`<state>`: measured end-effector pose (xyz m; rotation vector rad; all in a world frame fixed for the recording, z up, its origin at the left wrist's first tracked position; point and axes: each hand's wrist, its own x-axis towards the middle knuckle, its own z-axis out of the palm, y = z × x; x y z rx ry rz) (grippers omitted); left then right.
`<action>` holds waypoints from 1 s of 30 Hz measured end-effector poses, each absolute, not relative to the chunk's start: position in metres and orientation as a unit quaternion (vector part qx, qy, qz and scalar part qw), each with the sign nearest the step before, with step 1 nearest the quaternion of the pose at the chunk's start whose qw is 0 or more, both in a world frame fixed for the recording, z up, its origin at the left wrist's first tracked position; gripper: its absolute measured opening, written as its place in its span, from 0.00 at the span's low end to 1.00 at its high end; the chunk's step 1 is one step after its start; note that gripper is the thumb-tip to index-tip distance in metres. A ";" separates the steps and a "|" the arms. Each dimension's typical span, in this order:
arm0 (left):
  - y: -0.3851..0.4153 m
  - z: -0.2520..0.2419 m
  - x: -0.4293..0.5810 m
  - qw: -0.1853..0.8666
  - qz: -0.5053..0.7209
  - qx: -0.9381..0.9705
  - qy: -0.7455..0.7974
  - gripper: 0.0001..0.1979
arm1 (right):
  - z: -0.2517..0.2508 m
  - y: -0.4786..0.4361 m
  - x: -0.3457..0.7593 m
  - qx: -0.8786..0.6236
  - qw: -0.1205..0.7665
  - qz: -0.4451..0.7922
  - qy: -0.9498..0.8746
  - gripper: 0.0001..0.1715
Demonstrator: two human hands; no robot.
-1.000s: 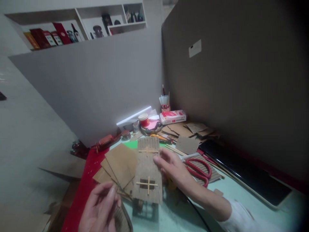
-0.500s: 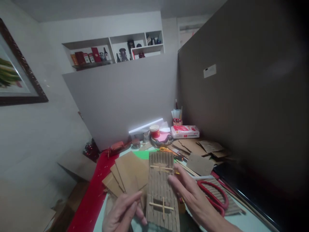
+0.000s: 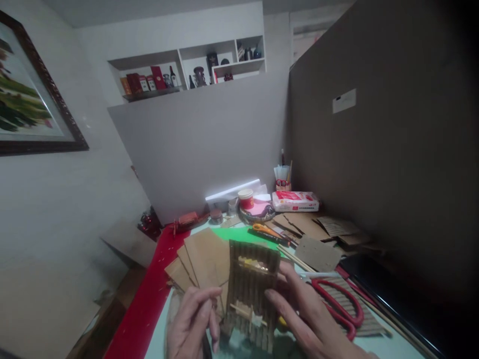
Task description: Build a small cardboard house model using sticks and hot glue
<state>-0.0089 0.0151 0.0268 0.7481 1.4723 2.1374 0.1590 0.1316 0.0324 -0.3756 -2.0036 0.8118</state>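
My right hand [image 3: 303, 311] grips the right edge of a corrugated cardboard strip [image 3: 252, 289], thumb in front and fingers behind. The strip is tilted, its ridged face towards me. Across it lie a pale wooden stick [image 3: 241, 311] near the bottom and yellowish bits in a gap near the top; blur hides their detail. Left of the strip and apart from it, my left hand [image 3: 194, 319] has its fingers bent with thumb and forefinger drawn together. Whatever they may pinch is too small to make out.
Flat cardboard pieces [image 3: 205, 254] fan out at the left. Red-handled scissors [image 3: 357, 309] lie at the right, beside a black glossy object [image 3: 389, 289]. Behind are an orange-and-black cutter [image 3: 269, 232], wooden sticks [image 3: 294, 257], a paper cup [image 3: 246, 199] and a tissue pack [image 3: 295, 201].
The cardboard strip has been tilted and now looks shorter; the crossed sticks on its lower part no longer show as a cross. My right hand has turned with it. The view has shifted slightly.
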 end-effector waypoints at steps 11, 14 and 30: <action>0.005 0.034 -0.020 0.342 0.752 0.202 0.526 0.20 | 0.049 0.126 0.169 -0.067 0.480 0.007 -0.875 0.16; 0.009 0.041 -0.016 0.359 0.752 0.226 0.505 0.29 | 0.051 0.121 0.162 -0.046 0.529 0.012 -0.847 0.11; 0.001 0.030 -0.050 0.536 0.617 0.387 0.427 0.46 | 0.058 0.128 0.157 -0.006 0.574 -0.065 -0.816 0.04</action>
